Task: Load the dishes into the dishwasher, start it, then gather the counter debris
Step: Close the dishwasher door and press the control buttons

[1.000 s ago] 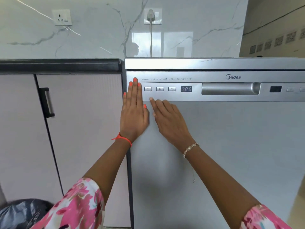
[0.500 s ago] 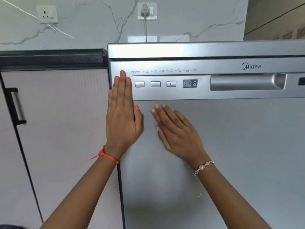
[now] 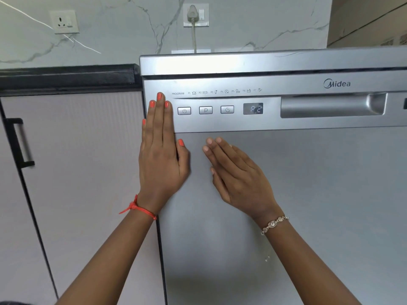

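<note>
The silver dishwasher (image 3: pixel 308 183) fills the right of the view with its door closed. Its control panel carries a power button (image 3: pixel 184 111), a P button (image 3: pixel 205 110), a clock button (image 3: pixel 227 109) and a small display (image 3: pixel 253 108) reading P2. My left hand (image 3: pixel 161 155) lies flat on the door's left edge, fingers straight up beside the power button, holding nothing. My right hand (image 3: pixel 235 172) rests flat on the door just below the panel, its fingertips under the P button and off the buttons. No dishes or debris are in view.
A recessed door handle (image 3: pixel 330 105) sits right of the display. A pale cabinet door (image 3: pixel 83 172) with a black handle (image 3: pixel 19 143) stands to the left under a black counter edge (image 3: pixel 66 73). The marble wall behind holds a free socket (image 3: pixel 63 21) and a plugged socket (image 3: pixel 195 14).
The view has closed in on the panel. My right hand slid down from the panel's lower edge onto the door. The display changed from a dim reading to P2.
</note>
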